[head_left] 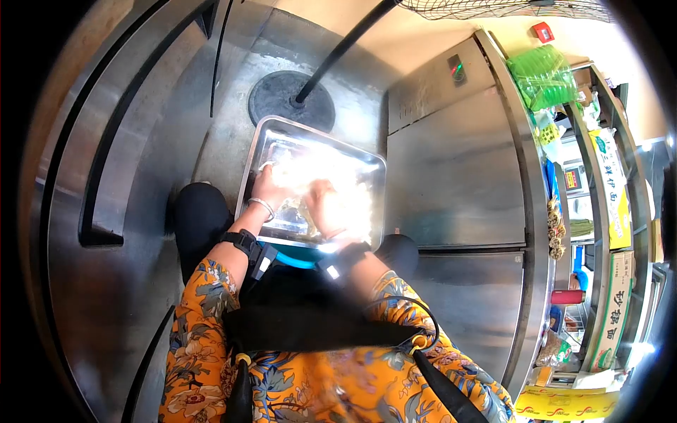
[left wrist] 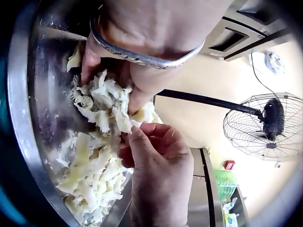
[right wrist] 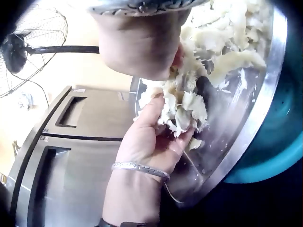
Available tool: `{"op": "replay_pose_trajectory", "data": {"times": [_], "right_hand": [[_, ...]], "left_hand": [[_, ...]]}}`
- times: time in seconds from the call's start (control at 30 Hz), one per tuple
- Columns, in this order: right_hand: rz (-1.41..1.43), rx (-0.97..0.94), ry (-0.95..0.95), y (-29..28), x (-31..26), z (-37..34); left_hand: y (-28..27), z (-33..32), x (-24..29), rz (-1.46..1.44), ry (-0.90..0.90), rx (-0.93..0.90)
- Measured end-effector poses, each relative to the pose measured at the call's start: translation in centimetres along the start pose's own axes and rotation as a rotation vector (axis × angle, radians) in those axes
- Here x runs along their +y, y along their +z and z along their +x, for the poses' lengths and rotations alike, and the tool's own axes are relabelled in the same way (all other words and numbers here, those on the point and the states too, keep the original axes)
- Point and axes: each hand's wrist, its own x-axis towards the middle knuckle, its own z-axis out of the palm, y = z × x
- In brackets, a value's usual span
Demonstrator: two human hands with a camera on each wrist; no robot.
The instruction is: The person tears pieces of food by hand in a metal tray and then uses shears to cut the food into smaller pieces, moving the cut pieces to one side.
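Observation:
My left hand (right wrist: 147,139) holds a clump of pale, ragged torn shreds (right wrist: 184,111), its fingers and thumb curled around them, low over a shallow metal tray (right wrist: 265,109). At the edge of that clump, my right hand (left wrist: 161,172) pinches a piece between thumb and forefinger in the left wrist view. More loose cream-white strips (left wrist: 90,184) are heaped in the tray on the right hand's side. I cannot tell what food the shreds are. In the head view, glare washes out much of the tray's contents and blurs the right hand.
A turquoise basin (right wrist: 284,156) sits under the tray's near edge. Beyond the tray stands a fan's round black base (head_left: 271,102) with its pole. A steel cabinet (head_left: 455,169) rises at the right, and another steel unit (head_left: 113,282) at the left. Packed shelves (head_left: 585,211) lie far right.

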Motion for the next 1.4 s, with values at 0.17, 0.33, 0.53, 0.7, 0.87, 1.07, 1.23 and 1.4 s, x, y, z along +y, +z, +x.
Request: {"op": "replay_pose_trajectory", "data": {"times": [0.17,0.33,0.53,0.7,0.87,1.07,1.23,1.4], "right_hand": [[0.063,0.057,-0.070,0.8,-0.7,-0.2],[-0.057,-0.059,-0.058,0.2,0.1,0.1],[0.005,-0.055,0.035,-1.0,-0.2,0.3],[0.642,-0.099,0.510,-0.1,1.5,-1.8],[0.339,-0.209,0.382,0.8,3.4,-6.3],[0.411,-0.052,0.491,-0.7,3.6,-5.2],[0.935,-0.027,0.717,-0.1,4.4,-1.8],[0.811,-0.181,0.785,0.9,5.3,-1.4]], "left_hand": [[0.3,0.0,0.2,0.076,0.018,0.073],[-1.1,-0.7,2.8,-0.036,0.004,-0.050],[1.0,0.7,-1.5,-0.062,0.022,0.004],[2.2,2.3,-4.3,-0.225,-0.036,0.021],[2.3,2.6,-4.7,-0.433,-0.114,0.091],[0.4,0.6,-0.8,-0.595,-0.215,-0.085],[0.7,2.0,-3.0,0.018,0.193,-0.062],[0.5,2.1,-2.5,0.072,0.122,0.017]]}}
